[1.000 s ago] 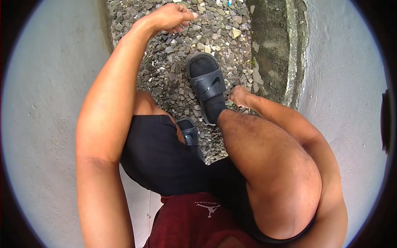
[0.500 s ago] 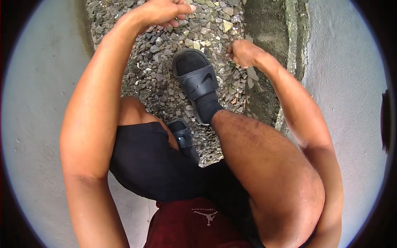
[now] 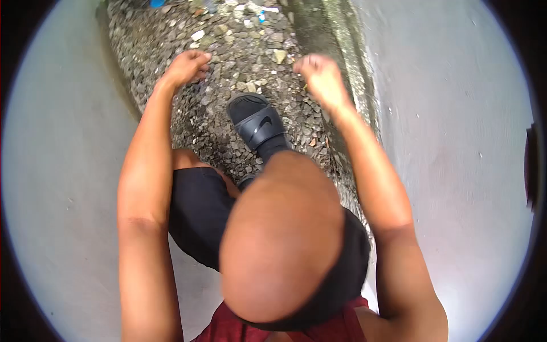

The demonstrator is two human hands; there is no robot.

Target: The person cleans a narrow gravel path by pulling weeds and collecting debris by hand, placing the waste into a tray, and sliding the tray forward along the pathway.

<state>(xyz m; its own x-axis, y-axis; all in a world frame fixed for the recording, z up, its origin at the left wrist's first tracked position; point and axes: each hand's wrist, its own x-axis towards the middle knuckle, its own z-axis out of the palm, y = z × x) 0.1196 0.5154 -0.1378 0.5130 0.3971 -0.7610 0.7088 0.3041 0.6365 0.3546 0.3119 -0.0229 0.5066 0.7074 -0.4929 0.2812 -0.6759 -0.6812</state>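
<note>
Head view, looking straight down a narrow passage between two pale plastered walls (image 3: 62, 171). Nearest the lens: a dark red shirt (image 3: 239, 332), black shorts (image 3: 196, 216) and a raised bare knee (image 3: 279, 239) that fills the centre and hides the ground beneath it. Beyond the knee, a black moulded slide sandal (image 3: 256, 121), worn over a dark sock, is planted on a strip of loose grey gravel (image 3: 228, 51). Left hand (image 3: 187, 65) hangs just above the gravel near the left wall, fingers curled loosely together; nothing shows in it. Right hand (image 3: 320, 74), motion-blurred, is drawn into a fist above the gravel's right edge, beside a mossy concrete kerb (image 3: 325, 28); whether it encloses anything cannot be told. Farthest, at the top of the strip, lie small blue and white scraps of litter (image 3: 256, 10). Judgement: on stones this loose, a step is best placed flat and squarely on the sandal's sole, weight shifted slowly, arms kept out for balance between the walls.
</note>
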